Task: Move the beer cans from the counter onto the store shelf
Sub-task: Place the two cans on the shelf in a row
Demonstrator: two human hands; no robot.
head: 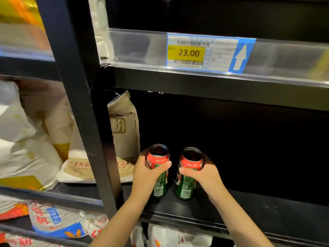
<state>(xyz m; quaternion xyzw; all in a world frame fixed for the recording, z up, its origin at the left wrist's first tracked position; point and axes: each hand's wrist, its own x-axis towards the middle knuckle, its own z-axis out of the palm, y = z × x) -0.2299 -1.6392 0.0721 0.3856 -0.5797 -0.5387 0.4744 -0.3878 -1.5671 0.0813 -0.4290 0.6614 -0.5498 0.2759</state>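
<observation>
Two red-and-green beer cans stand upright side by side on the black shelf board [267,216], near its left end. My left hand [147,173] grips the left can [159,158] around its middle, thumb across the front. My right hand [204,173] grips the right can [189,186] the same way. Both can bottoms appear to touch the shelf board. A small gap separates the two cans.
A beige paper sack [124,129] stands just left of the left can. A black upright post [83,113] divides this bay from one filled with white sacks [26,139]. Above is a shelf rail with a 23.00 price tag [203,52]. The shelf to the right is dark.
</observation>
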